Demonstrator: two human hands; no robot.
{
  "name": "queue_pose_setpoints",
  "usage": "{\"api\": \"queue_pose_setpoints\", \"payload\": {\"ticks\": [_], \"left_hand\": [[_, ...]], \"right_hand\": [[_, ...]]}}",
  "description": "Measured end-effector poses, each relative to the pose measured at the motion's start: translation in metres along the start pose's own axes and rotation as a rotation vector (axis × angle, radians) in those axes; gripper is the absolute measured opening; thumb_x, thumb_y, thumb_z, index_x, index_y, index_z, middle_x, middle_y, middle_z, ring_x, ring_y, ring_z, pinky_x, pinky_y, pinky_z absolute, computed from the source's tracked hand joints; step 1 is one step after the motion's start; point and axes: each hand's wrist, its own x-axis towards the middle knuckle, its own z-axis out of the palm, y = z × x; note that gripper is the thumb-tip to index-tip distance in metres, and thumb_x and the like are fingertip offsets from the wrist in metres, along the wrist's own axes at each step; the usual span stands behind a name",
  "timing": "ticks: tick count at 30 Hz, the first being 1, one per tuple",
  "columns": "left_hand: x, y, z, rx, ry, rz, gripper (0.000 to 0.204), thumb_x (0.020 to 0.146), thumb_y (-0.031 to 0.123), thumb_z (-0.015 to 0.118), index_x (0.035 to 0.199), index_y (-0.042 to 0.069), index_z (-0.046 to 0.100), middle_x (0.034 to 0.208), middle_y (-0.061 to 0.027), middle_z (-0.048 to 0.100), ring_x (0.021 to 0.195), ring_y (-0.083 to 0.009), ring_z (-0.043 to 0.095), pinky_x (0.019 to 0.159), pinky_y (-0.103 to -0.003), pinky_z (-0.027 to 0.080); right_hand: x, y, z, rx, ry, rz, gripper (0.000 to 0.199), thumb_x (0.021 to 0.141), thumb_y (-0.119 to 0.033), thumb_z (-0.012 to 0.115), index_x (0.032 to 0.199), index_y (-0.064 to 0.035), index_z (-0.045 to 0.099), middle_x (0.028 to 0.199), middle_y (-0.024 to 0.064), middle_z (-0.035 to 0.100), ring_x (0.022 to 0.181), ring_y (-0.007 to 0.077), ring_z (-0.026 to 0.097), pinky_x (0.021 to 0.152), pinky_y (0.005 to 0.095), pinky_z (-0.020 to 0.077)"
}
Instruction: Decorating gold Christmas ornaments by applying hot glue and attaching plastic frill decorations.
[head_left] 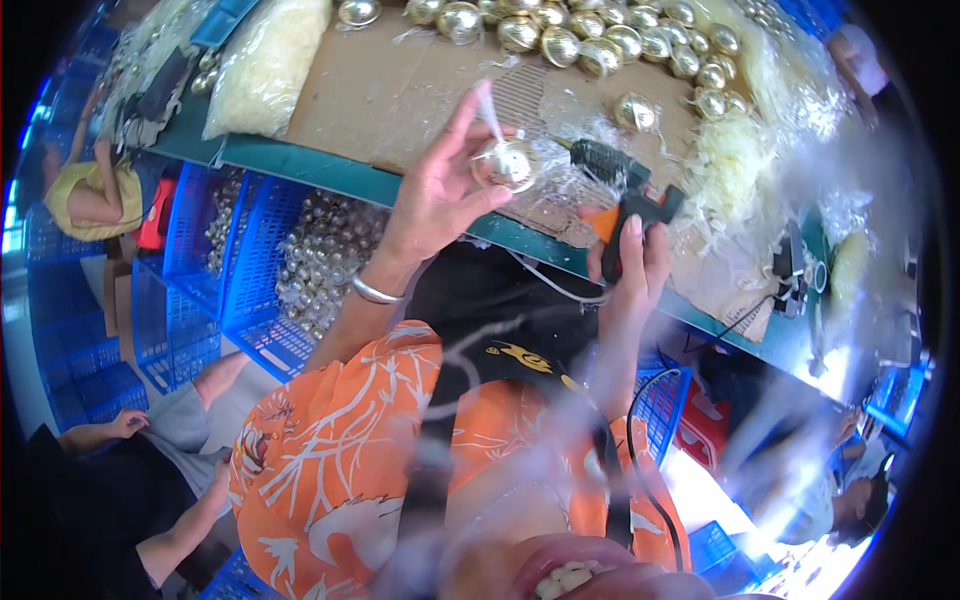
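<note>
Above the near edge of the bench [330,170] we note the left hand [435,195] raised, its thumb and fingers closed lightly around a gold ball [506,164]. To its right, the right hand [630,265] is wrapped around the grip of a glue gun [625,190], whose nozzle points left toward the ball. We judge the ball light, hollow and thin-walled, with a shiny skin likely slippery and easily dented; it is best held at its sides by the fingertips, without squeezing. More gold balls [590,40] lie at the far side. Blue crates [240,250] stand at left below the bench.
</note>
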Motion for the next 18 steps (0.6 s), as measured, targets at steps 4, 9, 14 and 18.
{"api": "queue_pose_setpoints", "payload": {"ticks": [4,9,14,18], "left_hand": [[-0.001,0.007,-0.002,0.016,0.025,-0.024,0.104,0.084,-0.012,0.073,0.167,0.012,0.015,0.141,-0.0162,0.055,0.126,-0.0209,0.058,0.103,-0.035,0.054],[0.000,0.010,-0.006,0.097,0.108,-0.016,0.107,0.084,-0.009,0.075,0.167,0.009,0.012,0.140,-0.0172,0.055,0.124,-0.0215,0.058,0.101,-0.035,0.055],[0.003,0.006,-0.002,0.093,0.078,-0.038,0.107,0.084,-0.005,0.077,0.167,0.009,0.010,0.140,-0.0176,0.056,0.124,-0.0227,0.059,0.101,-0.036,0.054],[0.003,0.006,0.002,0.093,0.089,-0.004,0.106,0.086,-0.005,0.076,0.167,0.010,0.009,0.139,-0.0176,0.057,0.123,-0.0231,0.060,0.101,-0.035,0.054]], "right_hand": [[0.035,0.035,-0.021,-0.748,0.187,-0.141,0.028,0.106,-0.026,0.058,0.105,0.0014,0.064,0.079,0.0142,0.063,0.066,0.0241,0.059,0.063,0.0377,0.0477],[0.037,0.015,-0.062,-1.086,0.180,-0.194,0.020,0.098,-0.017,0.068,0.094,0.0018,0.069,0.095,0.0173,0.063,0.078,0.0298,0.063,0.071,0.0410,0.0498],[0.084,-0.008,-0.065,-0.992,0.303,-0.477,0.011,0.094,-0.010,0.069,0.102,-0.0025,0.072,0.106,0.0150,0.064,0.082,0.0286,0.064,0.075,0.0407,0.0522],[0.129,-0.005,-0.083,-1.094,0.285,-0.557,0.013,0.090,-0.008,0.071,0.103,-0.0052,0.073,0.113,0.0136,0.063,0.090,0.0311,0.066,0.080,0.0421,0.0539]]}}
